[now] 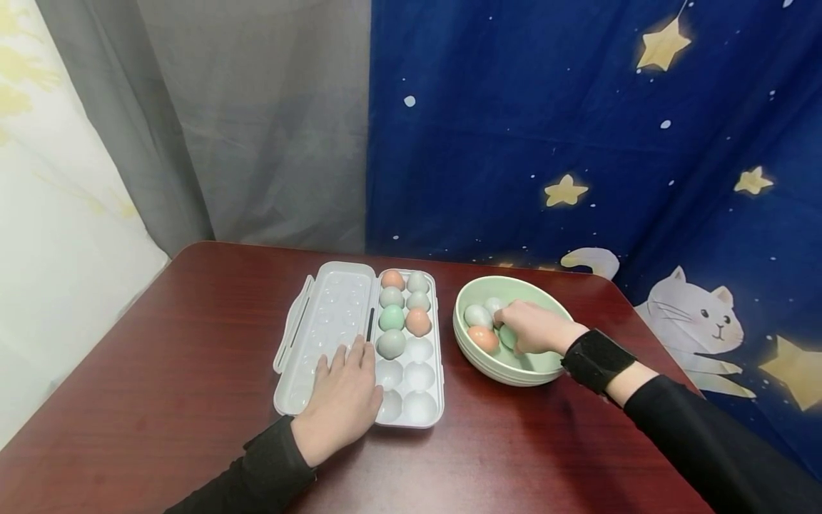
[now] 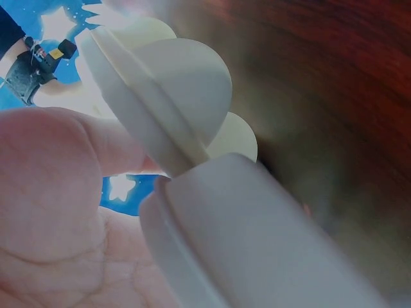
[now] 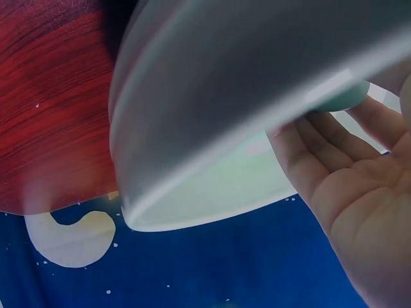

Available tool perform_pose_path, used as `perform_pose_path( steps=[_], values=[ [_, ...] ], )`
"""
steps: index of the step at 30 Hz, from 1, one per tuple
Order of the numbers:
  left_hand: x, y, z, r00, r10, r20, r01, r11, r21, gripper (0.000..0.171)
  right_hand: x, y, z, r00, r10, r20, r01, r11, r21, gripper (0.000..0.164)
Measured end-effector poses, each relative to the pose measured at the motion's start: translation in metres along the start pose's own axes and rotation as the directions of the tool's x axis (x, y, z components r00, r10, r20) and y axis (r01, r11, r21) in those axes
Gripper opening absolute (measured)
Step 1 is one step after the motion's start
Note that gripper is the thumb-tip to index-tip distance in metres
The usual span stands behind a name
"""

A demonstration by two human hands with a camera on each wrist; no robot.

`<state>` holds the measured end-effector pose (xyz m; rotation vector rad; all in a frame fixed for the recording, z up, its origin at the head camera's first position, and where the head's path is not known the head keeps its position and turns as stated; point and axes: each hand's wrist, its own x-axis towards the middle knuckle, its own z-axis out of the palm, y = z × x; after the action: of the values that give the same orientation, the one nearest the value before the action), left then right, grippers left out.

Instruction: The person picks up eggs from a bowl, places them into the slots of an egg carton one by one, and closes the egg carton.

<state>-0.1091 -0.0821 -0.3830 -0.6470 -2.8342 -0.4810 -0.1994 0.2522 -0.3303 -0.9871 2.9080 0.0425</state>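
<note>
My left hand [image 1: 343, 400] lies with straight fingers across the opened lid [image 1: 327, 314] of a white egg carton [image 1: 439, 357], near its hinge. Close up in the left wrist view, the carton's rounded cups [image 2: 192, 77] stand beside the palm [image 2: 51, 186]. Orange, grey and green eggs, among them a grey egg [image 1: 391, 344], sit in the carton's far cups. My right hand [image 1: 536, 328] reaches into a pale green bowl [image 1: 488, 368], thumb and fingers around a green egg [image 1: 507, 337]. Beside it lie an orange egg [image 1: 483, 340] and two pale eggs [image 1: 478, 315].
Carton and bowl stand side by side on a dark red wooden table [image 1: 212, 357], the bowl to the right. A blue curtain [image 1: 488, 143] with stars and a grey curtain [image 1: 270, 128] hang behind the table.
</note>
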Motion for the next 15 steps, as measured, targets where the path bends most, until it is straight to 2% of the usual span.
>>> perform_pose_path(
  steps=[15],
  values=[
    [-0.0011,0.0002,0.0009,1.0,0.001,0.005,-0.001,1.0,0.013,0.057,-0.0028,-0.0002,-0.0007,1.0,-0.015,-0.009,0.015,1.0,0.011,0.038]
  ],
)
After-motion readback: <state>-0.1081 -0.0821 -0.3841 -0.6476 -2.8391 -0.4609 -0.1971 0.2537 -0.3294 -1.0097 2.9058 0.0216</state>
